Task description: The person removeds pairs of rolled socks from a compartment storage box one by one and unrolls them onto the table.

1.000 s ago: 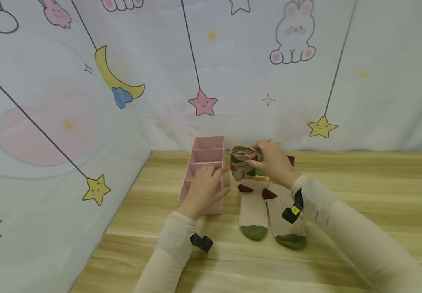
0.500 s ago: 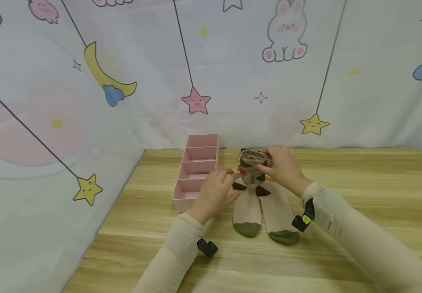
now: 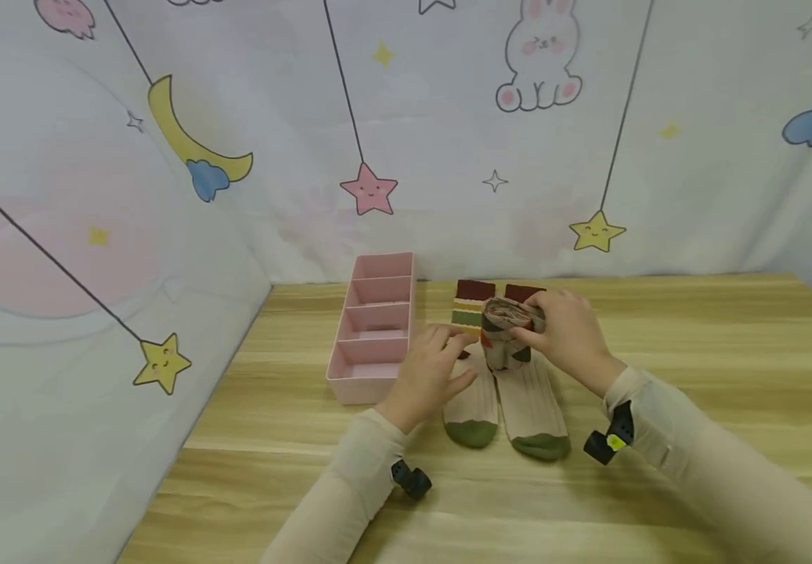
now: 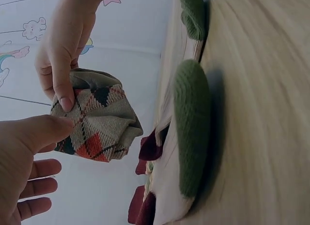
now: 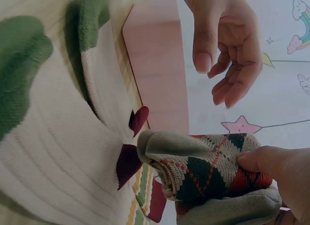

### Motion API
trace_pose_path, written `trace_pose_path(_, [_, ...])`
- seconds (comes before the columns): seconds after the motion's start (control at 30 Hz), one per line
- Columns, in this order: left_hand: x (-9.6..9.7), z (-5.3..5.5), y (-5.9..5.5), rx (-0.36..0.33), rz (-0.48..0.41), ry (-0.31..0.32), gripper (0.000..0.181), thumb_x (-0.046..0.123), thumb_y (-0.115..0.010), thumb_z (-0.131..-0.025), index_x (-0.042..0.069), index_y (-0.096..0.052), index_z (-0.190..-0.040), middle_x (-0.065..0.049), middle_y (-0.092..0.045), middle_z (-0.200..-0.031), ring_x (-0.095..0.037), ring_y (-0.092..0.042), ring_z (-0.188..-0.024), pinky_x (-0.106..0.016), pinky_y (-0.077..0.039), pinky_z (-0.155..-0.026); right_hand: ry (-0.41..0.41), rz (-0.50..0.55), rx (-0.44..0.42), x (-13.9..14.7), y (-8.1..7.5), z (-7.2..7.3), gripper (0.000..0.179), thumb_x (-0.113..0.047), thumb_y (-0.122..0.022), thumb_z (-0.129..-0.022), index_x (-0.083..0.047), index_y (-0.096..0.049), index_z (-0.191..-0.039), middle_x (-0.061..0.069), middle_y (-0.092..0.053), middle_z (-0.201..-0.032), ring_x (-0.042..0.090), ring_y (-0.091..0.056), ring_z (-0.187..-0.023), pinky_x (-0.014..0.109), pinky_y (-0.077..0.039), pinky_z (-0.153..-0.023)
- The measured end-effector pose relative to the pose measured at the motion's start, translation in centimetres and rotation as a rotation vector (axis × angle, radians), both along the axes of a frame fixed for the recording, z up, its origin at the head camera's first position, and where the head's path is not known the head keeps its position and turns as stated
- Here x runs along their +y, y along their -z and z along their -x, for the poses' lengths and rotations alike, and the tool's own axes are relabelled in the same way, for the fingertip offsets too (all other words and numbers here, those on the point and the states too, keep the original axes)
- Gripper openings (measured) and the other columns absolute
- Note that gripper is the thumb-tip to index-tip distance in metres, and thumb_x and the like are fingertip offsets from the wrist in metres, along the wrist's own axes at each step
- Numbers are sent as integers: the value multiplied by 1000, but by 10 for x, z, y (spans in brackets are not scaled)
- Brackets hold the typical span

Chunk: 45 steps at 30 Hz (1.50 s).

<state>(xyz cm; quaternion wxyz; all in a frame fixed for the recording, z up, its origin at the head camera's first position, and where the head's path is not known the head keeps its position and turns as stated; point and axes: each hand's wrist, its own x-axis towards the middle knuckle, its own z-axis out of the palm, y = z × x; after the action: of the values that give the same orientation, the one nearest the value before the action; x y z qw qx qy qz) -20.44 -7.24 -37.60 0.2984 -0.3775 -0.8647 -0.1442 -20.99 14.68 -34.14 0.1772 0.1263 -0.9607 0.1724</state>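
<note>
My right hand (image 3: pixel 576 338) pinches a rolled-up pair of argyle socks (image 3: pixel 503 348), grey with red and dark green diamonds, held above the table. To its left, my left hand (image 3: pixel 431 377) hovers with loosely bent fingers; the right wrist view shows a gap between this left hand (image 5: pixel 230 50) and the rolled socks (image 5: pixel 208 167). Beneath lie two cream socks side by side, a left sock (image 3: pixel 472 403) and a right sock (image 3: pixel 534 411), with green toes, maroon heels and striped cuffs. The roll hides part of their ankles.
A pink box (image 3: pixel 359 392) with several compartments in a row stands left of the socks. Both rest on a wood-grain table (image 3: pixel 293 462). Behind and to the left hangs a pale curtain (image 3: pixel 441 219) printed with stars, a moon and a rabbit.
Both hands have moved right relative to the pink box and toward me, the right one carrying the rolled socks. The left hand has come away from over the box. The view has shifted slightly.
</note>
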Motion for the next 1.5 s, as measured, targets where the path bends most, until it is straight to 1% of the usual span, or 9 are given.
trace_pose_path(0.07, [5, -2, -1, -3, -1, 1, 41, 31, -74, -72, 14, -59, -106, -3, -58, -104, -18, -53, -100, -33, -42, -89, 16, -6, -6, 4, 1, -6, 43, -34, -71, -75, -3, -62, -103, 12, -64, -90, 28, -53, -84, 47, -38, -77])
trace_pose_path(0.17, [13, -5, -2, -5, 10, -2, 39, 32, -73, -73, 15, -59, -105, -1, -57, -103, -17, -53, -100, -31, -42, -87, 37, -4, -4, 11, 2, -13, 38, -34, -71, -74, -5, -63, -98, 8, -62, -77, 25, -51, -73, 40, -36, -66])
trace_pose_path(0.27, [21, -8, -3, -8, 22, 8, 37, 32, -71, -74, 16, -59, -104, 0, -58, -101, -16, -53, -100, -31, -42, -86, 50, 3, 3, 17, 3, -20, 33, -35, -71, -74, -8, -63, -92, 4, -57, -67, 23, -50, -68, 36, -32, -61])
trace_pose_path(0.53, [36, -15, 1, -14, 55, 27, 36, 34, -71, -74, 16, -59, -103, 1, -58, -98, -15, -54, -94, -29, -43, -84, 77, 22, -17, 31, 8, -41, 32, -34, -73, -72, -9, -64, -90, 1, -58, -67, 21, -48, -67, 36, -30, -64])
trace_pose_path(0.73, [45, -19, 4, -17, 43, 52, 36, 33, -72, -73, 17, -59, -103, 2, -58, -99, -14, -54, -94, -30, -42, -84, 91, 38, -47, 38, 12, -55, 34, -34, -72, -73, -7, -64, -93, 2, -62, -71, 24, -53, -72, 41, -33, -67])
trace_pose_path(0.87, [51, -20, 4, -14, 47, 76, 34, 34, -70, -75, 16, -60, -103, 2, -57, -100, -14, -54, -96, -30, -42, -85, 92, 44, -45, 41, 15, -63, 35, -33, -72, -73, -6, -64, -94, 5, -64, -76, 24, -53, -73, 42, -34, -68])
trace_pose_path(1.03, [60, -24, 5, -4, 65, 95, 34, 35, -70, -75, 17, -60, -102, 2, -58, -100, -13, -54, -96, -27, -43, -84, 110, 64, -34, 46, 19, -70, 35, -34, -72, -73, -6, -64, -93, 4, -63, -73, 25, -53, -72, 43, -34, -69])
trace_pose_path(1.27, [73, -31, 9, 24, 102, 68, 27, 35, -69, -75, 20, -62, -96, 6, -58, -96, -10, -54, -93, -26, -42, -79, 140, 90, -11, 56, 29, -76, 38, -39, -71, -73, -6, -63, -89, -1, -53, -59, 17, -44, -59, 40, -33, -65])
trace_pose_path(1.5, [86, -39, 16, -1, 155, 27, 23, 41, -66, -78, 21, -61, -88, 8, -59, -93, -9, -54, -92, -27, -41, -82, 174, 74, -47, 68, 37, -78, 43, -44, -67, -75, -5, -63, -93, 0, -56, -62, 20, -50, -64, 44, -36, -69])
